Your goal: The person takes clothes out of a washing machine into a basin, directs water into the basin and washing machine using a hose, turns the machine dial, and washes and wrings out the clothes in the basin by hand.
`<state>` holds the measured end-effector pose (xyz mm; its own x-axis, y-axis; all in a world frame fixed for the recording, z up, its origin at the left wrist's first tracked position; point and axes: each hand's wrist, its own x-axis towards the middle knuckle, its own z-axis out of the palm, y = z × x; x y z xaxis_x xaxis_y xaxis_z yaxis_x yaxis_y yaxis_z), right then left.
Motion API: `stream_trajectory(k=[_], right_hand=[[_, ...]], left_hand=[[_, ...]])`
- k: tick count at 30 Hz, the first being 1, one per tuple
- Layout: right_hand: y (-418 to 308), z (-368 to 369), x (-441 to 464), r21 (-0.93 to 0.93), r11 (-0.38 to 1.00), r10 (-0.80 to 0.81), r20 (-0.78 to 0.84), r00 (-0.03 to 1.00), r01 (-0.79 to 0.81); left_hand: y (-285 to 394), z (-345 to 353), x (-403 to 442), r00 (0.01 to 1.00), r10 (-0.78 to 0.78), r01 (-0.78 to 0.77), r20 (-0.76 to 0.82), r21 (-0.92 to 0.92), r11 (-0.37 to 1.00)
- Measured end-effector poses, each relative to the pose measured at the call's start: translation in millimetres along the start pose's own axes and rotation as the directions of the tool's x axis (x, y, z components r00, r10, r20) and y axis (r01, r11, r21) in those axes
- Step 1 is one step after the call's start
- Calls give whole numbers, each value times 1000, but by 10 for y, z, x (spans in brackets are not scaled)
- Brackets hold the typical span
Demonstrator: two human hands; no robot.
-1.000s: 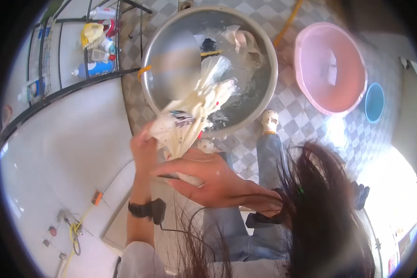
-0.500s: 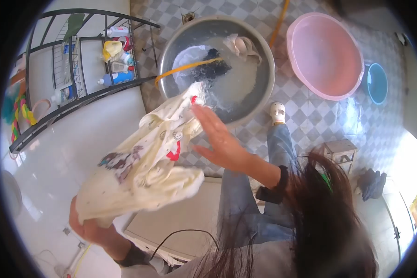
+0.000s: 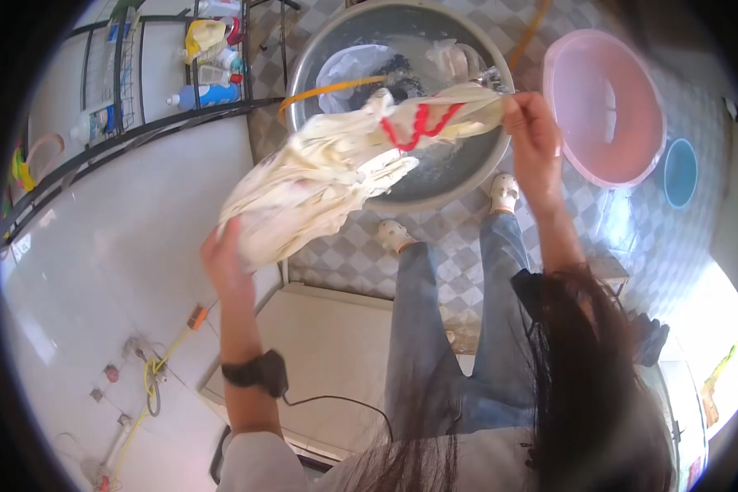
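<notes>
A wet cream garment (image 3: 320,164) with red trim is stretched out between my hands, over the near side of a large metal basin (image 3: 435,197). My left hand (image 3: 231,254) grips its lower left end, slightly blurred. At the basin's right rim, my right hand (image 3: 535,131) pinches the other end with closed fingers. The basin holds water, with a dark cloth (image 3: 398,70) and pale cloths (image 3: 451,61) in it. A yellow hose (image 3: 332,88) reaches over the basin's left rim into the water.
To the right of the basin stand a pink tub (image 3: 607,115) and a small blue bucket (image 3: 681,174). A black rack (image 3: 148,127) with bottles is at the upper left. Below lies a beige box-like surface (image 3: 320,353); a cable crosses it.
The garment has swung up from the lower left and is now spread across the basin's near side. My right hand has moved right and closed on its end; my left hand has risen.
</notes>
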<state>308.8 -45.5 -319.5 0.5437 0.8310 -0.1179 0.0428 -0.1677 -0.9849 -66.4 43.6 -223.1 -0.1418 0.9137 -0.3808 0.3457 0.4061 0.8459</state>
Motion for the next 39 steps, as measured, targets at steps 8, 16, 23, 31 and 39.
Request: stream_trajectory(k=[8,16,23,31,39], right_hand=[[-155,-180,257,-9,995,-103,-37,994,103],[1036,-212,486,-277,922,-176,322,930,271],[3402,31,658,-763,433,-24,522,853,479],[4223,1217,38,-639,325,141,761,633,697],[5620,1108,-111,-645,254,348,756,555,720]], left_hand=[[-775,350,336,933,-358,355,-43,-65,932],[-1635,684,844,931,-258,316,258,-216,924],[-3764,1476,1592,926,-334,302,176,183,935],[-4563,2095,1544,987,114,-148,111,902,405],[-5366,2518,2042,806,-483,-315,342,939,139]])
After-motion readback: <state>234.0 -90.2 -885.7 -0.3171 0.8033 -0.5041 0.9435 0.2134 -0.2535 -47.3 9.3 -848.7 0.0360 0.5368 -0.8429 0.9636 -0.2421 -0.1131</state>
